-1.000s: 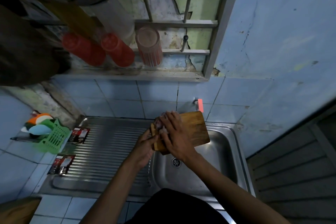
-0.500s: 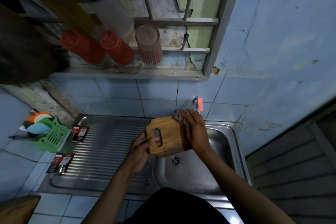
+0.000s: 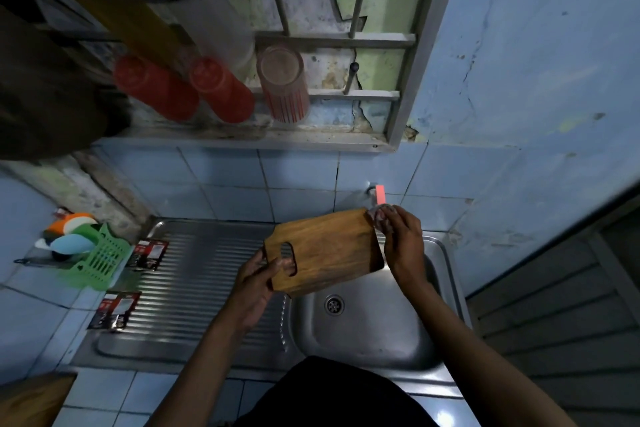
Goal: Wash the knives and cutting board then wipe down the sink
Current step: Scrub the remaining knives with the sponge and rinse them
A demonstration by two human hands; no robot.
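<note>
Two fingers of left hand (image 3: 254,282) behind cutting board (image 3: 325,248).

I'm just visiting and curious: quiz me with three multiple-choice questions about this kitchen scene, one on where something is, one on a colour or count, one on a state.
1. Where is the cutting board?
A. Held above the sink
B. Flat on the drainboard
C. On the wall rack

2. What colour is the basket at the left?
A. Blue
B. Green
C. Red

3. What is the left hand doing?
A. Hanging idle
B. Turning the tap
C. Gripping the board at its handle slot

Answers: 1 A, both hands keep the board up over the basin. 2 B, its slotted plastic is bright green. 3 C, its fingers curl round the slotted end while the right hand presses a scrubber at the far edge.
</note>
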